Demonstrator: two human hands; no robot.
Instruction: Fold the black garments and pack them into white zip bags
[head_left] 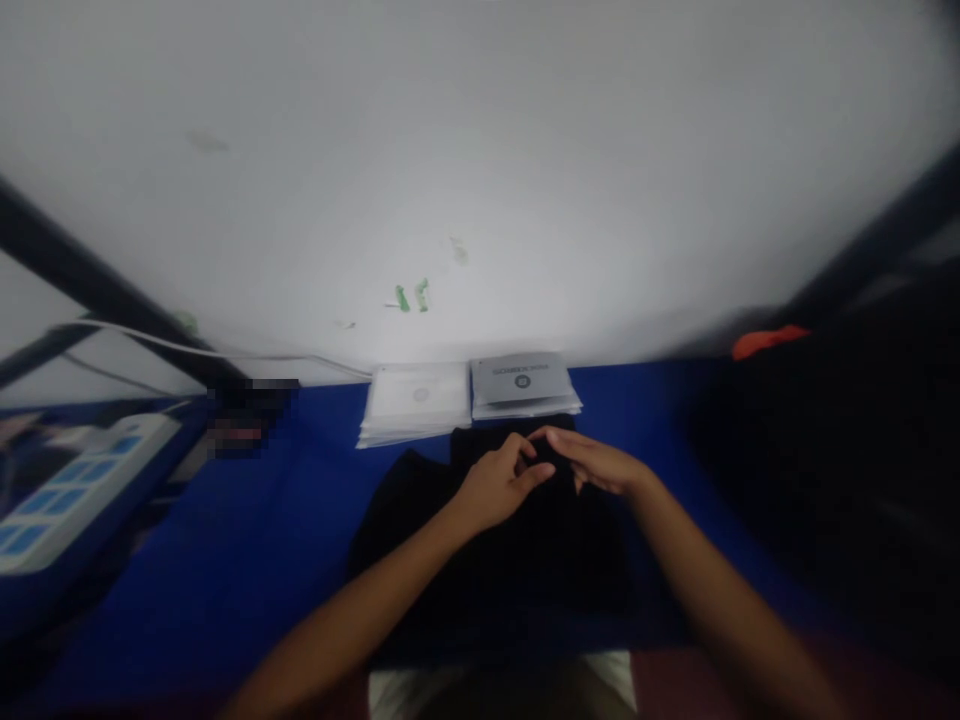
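Observation:
A black cloth item [487, 570] lies spread on the blue tabletop [247, 560], in front of me. Over its upper part is my left hand [502, 482], fingers curled, thumb stretched toward the right. Close beside it, my right hand [592, 462] is at the cloth's upper right part, its fingers bent together around dark fabric. Whether the left fingers pinch any cloth is too dark to tell. Behind the cloth lie a stack of white packets [416, 400] and, to its right, a stack of grey printed packets [521, 382].
A white power strip with blue sockets [75, 490] is at the left. A pale cable [225, 355] runs along the white wall [480, 180]. On the right stands a large dark mass [840, 480] with an orange item [769, 341] at its top.

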